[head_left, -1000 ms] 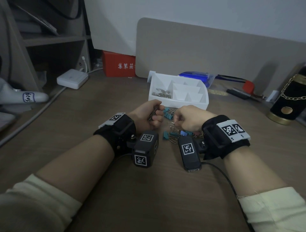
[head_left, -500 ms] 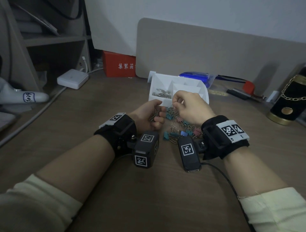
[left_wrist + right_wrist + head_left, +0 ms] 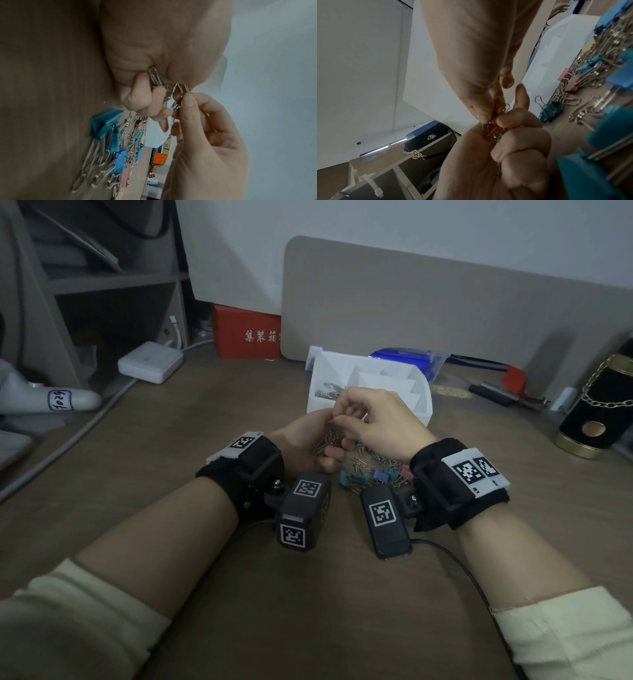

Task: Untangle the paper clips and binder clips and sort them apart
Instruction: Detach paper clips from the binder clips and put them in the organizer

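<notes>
Clutching paper clip bunch (image 3: pixel 327 440) in curled left hand (image 3: pixel 305 445), frame centre; pinching one clip's upper end with right hand (image 3: pixel 371 419), directly above. Binder clips (image 3: pixel 375 475) lying lower right.

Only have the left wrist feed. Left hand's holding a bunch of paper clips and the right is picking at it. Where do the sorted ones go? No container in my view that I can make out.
Observer: A white divided organizer stands on the desk just beyond the hands; its left compartment already holds paper clips.
Operator: Other compartments?
Observer: The ones visible in the head view look empty; the right hand hides part of the front.
Operator: Binder clips still on the desk?
Observer: Yes, the binder clips lie mixed with loose clips under the right wrist, none in the organizer.
Operator: Left hand lifted?
Observer: The left hand grips its bunch low, beside that pile; I can't tell whether it touches the desk.
</notes>
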A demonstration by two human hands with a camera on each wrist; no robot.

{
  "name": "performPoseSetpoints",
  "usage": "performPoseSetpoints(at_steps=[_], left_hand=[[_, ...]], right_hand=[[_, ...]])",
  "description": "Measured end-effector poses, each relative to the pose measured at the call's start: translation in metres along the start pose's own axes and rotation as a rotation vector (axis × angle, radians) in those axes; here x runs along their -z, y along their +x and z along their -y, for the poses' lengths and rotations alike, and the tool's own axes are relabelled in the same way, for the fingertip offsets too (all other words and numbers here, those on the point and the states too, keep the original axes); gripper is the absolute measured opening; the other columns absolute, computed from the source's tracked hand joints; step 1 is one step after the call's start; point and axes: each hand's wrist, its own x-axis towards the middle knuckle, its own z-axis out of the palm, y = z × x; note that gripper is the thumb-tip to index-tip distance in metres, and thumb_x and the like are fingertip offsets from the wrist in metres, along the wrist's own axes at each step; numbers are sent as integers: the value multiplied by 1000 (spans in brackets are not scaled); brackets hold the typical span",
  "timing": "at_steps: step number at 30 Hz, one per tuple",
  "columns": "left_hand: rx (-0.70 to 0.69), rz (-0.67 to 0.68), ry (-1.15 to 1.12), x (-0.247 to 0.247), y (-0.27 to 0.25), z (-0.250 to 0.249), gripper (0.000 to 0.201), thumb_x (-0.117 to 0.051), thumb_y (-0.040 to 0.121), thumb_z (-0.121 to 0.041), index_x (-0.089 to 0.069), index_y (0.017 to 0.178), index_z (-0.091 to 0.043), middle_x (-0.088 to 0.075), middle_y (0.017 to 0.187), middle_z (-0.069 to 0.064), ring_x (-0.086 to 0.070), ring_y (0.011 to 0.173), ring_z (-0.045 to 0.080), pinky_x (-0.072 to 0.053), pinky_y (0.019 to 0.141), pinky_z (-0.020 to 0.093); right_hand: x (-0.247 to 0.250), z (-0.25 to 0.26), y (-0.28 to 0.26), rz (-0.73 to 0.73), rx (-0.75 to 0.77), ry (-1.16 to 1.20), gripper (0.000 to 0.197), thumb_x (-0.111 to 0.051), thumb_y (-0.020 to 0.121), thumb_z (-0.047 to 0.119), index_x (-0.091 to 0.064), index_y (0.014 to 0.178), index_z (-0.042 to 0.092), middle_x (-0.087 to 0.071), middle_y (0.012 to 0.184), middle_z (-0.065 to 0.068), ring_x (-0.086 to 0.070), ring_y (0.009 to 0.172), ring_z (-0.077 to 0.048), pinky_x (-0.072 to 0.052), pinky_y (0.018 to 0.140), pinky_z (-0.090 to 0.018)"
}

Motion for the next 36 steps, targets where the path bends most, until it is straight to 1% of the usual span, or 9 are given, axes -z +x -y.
performPoseSetpoints(at_steps=[2,6,10,13,19,23,28,30,36], left_hand=[[-16,2,-37,1,1,0,32,-31,98,-24,-43,69,-18,-42,53,-2,-29,32,5,-14,38,11],[-34,-33,-89,2,2,1,32,-29,95,-18,-42,65,-17,-41,50,-2,-28,31,5,-14,36,11],[-33,-54,-99,1,2,1,35,-29,93,-15,-42,61,-18,-38,49,-3,-27,32,5,-12,37,13],[-21,-68,-105,1,1,0,40,-32,94,-18,-42,56,-18,-35,47,-5,-26,30,5,-13,33,13],[-47,-132,-111,0,-1,1,41,-41,98,-29,-36,58,-21,-31,42,-9,-22,29,2,-12,28,13],[-43,-157,-160,0,-1,2,41,-41,99,-40,-35,63,-21,-32,40,-10,-23,27,1,-11,29,13],[-34,-101,-156,0,-3,2,40,-34,101,-43,-41,70,-18,-43,46,-8,-26,28,0,-14,27,11],[-19,-94,-163,0,-3,2,42,-32,102,-42,-45,72,-15,-46,48,-6,-27,28,1,-16,26,11],[30,-99,-200,-1,-2,-1,43,-29,102,-35,-49,75,-8,-47,55,-1,-28,30,4,-15,26,13]], right_hand=[[1,1,-1,28,3,20,4,-65,87,12,-67,84,15,-67,72,-3,-65,63,-10,-49,64,-15],[2,0,-2,58,16,0,5,-68,84,12,-72,85,15,-64,64,9,-59,61,2,-42,65,-5],[1,-1,-1,15,7,-28,7,-70,84,20,-76,88,20,-68,78,9,-61,78,-5,-48,80,-22],[1,-2,-1,-35,-12,-26,6,-70,83,26,-75,85,24,-69,85,9,-61,84,-9,-50,83,-33],[2,-3,-3,-68,-39,-37,7,-63,86,32,-70,86,29,-66,83,15,-59,84,-11,-52,78,-36],[10,-13,-2,-128,-110,-88,11,-57,90,27,-67,86,27,-67,91,9,-61,84,-12,-53,79,-35],[36,-31,-9,87,-381,-275,8,-65,86,20,-69,79,22,-69,92,0,-63,81,-16,-55,79,-37],[44,-31,-13,192,-453,-287,11,-67,84,11,-71,80,20,-69,91,1,-62,79,-12,-51,78,-31],[44,-28,-16,386,-500,-253,20,-77,75,6,-71,89,20,-70,87,3,-64,89,-17,-48,87,-31]])
